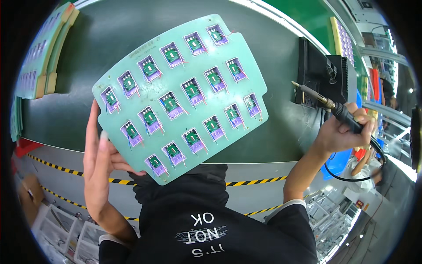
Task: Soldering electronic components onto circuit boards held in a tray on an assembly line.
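Note:
A large light-green board with rows of cutouts is held tilted above the dark table mat. Several purple housings sit in the cutouts, each with a small green circuit board and thin red and blue wires. My left hand grips the board's lower left edge, its thumb along the rim and its fingers partly behind. Off to the right, my right hand is wrapped around the black handle of a soldering iron. The iron's tip points up and left, apart from the board. A black cord trails from the handle.
Similar green boards are stacked at the far left. On the right are a black box-shaped unit, a blue bin and a tray of purple pieces. Another person is at the right edge. Table edge lies before me.

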The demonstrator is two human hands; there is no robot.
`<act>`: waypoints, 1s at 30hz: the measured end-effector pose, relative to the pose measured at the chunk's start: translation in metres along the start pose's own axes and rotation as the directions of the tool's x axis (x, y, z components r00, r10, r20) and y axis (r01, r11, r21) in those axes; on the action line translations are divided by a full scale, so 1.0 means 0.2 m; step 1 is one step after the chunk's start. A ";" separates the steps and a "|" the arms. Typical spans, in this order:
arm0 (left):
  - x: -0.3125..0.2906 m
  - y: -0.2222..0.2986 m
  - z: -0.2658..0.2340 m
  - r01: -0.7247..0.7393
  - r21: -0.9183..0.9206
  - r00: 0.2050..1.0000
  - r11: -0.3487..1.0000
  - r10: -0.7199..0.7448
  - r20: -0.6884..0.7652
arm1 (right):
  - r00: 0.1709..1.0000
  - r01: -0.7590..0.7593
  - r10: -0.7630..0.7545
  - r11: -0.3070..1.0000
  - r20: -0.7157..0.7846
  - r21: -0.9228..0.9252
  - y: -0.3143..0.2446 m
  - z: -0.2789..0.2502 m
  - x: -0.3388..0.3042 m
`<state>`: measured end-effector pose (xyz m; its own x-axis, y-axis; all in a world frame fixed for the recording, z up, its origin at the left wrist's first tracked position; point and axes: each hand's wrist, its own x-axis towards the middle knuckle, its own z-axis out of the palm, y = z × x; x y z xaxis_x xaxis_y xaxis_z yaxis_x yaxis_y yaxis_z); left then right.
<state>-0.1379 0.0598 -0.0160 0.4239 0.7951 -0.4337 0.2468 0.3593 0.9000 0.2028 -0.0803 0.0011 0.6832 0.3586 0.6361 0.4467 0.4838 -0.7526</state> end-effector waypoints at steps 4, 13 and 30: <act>0.05 0.03 0.01 0.004 0.087 0.999 0.996 -0.008 0.046 | 0.999 -0.020 0.017 0.998 -0.046 -0.062 0.03 0.01 0.01; 0.05 0.07 0.03 0.056 -0.137 0.997 0.989 -0.047 0.069 | 0.999 0.007 -0.008 0.999 -0.046 -0.038 0.00 0.02 0.03; 0.08 0.03 0.05 -0.164 0.135 0.983 0.977 0.174 -0.061 | 0.969 -0.007 0.005 1.000 0.247 0.005 0.05 0.32 -0.13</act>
<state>-0.1202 0.0706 -0.0180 0.4066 0.8736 -0.2675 0.2890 0.1548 0.9447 0.1528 -0.0344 -0.0129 0.5220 0.5471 0.6544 0.4393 0.4852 -0.7561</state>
